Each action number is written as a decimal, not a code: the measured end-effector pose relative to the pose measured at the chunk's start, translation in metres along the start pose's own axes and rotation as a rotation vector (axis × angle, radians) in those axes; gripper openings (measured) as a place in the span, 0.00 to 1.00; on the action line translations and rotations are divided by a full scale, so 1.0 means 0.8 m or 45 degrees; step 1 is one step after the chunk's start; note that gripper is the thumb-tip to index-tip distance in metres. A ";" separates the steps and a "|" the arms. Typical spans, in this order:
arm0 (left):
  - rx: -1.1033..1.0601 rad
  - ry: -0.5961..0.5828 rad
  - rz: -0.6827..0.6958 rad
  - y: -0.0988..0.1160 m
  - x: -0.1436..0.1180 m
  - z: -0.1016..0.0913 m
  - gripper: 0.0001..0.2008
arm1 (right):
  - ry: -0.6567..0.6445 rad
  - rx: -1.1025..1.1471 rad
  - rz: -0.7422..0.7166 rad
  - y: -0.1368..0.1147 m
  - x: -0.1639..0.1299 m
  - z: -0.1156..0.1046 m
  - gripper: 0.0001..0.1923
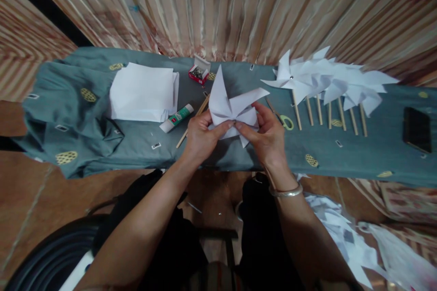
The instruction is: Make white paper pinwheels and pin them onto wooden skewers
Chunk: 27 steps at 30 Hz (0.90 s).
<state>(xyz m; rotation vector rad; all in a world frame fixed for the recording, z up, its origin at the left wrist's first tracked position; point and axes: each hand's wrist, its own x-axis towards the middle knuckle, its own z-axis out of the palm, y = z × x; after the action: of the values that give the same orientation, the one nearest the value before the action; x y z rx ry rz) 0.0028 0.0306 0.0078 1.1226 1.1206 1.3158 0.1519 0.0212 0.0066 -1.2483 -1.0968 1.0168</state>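
Between my two hands is a white paper pinwheel, its folded blades pointing outward. My left hand grips its left side, thumb pressed near the centre. From the right, my right hand pinches it, that thumb tip close to the other. Fingers behind the paper are partly hidden. Just left of my left hand lie thin wooden sticks and a glue stick. Scissors with light green handles rest beside my right hand, partly covered. Behind the pinwheel stands an open red box of small metal pins.
A stack of white paper lies on the green cloth-covered table at left. Several finished pinwheels on sticks overlap at right, with a black phone beyond. Paper scraps are below right; a striped curtain hangs behind.
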 end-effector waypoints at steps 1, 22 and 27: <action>-0.002 -0.004 0.000 0.000 0.000 0.000 0.10 | 0.005 0.002 0.004 -0.002 0.000 0.000 0.36; -0.090 -0.052 -0.096 0.001 -0.001 0.001 0.10 | -0.042 -0.036 0.016 -0.018 -0.003 0.004 0.23; -0.145 -0.070 -0.173 0.001 -0.001 -0.002 0.11 | -0.087 0.054 0.114 -0.019 -0.004 0.004 0.22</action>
<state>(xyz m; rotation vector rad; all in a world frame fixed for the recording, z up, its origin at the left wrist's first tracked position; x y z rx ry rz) 0.0014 0.0298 0.0086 0.9763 1.0497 1.2209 0.1480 0.0174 0.0217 -1.2455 -1.0734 1.1524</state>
